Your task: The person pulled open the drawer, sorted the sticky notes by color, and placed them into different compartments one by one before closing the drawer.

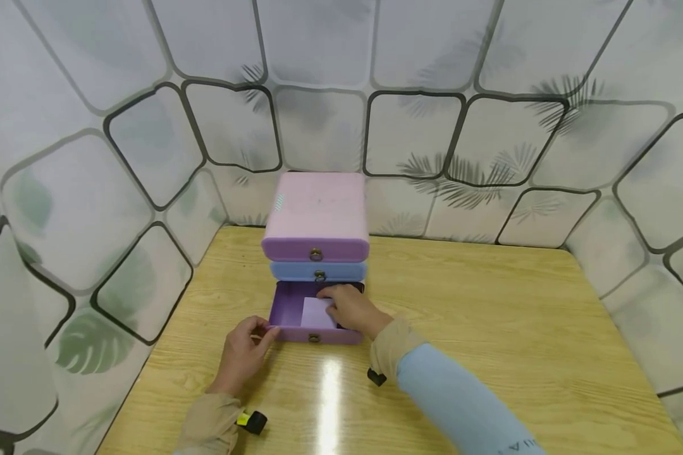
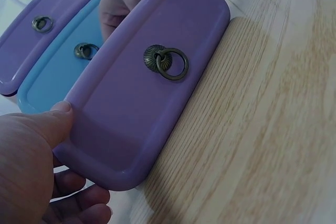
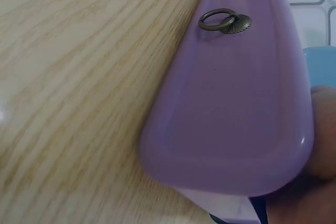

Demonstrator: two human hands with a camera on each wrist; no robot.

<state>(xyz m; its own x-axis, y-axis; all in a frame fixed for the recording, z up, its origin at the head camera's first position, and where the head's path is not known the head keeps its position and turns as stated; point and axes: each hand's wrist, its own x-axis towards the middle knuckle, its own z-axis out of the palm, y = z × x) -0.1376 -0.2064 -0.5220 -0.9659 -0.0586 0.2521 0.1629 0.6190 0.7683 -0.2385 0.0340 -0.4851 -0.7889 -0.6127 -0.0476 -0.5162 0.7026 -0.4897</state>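
A purple drawer stands pulled out at the bottom of a small three-tier chest. Its front carries a bronze ring pull. My left hand grips the drawer's left front corner, thumb on the upper edge and fingers around the side. Inside the drawer lies a flat, pale lilac square, like a card or paper. My right hand reaches into the drawer over its right side, bent fingers pointing down beside the square. In the right wrist view the drawer front hides most of that hand; I cannot tell whether it holds anything.
Above the open drawer are a closed blue drawer and a closed purple one, each with a ring pull. The chest stands on a wooden table near its back edge, before a patterned wall covering.
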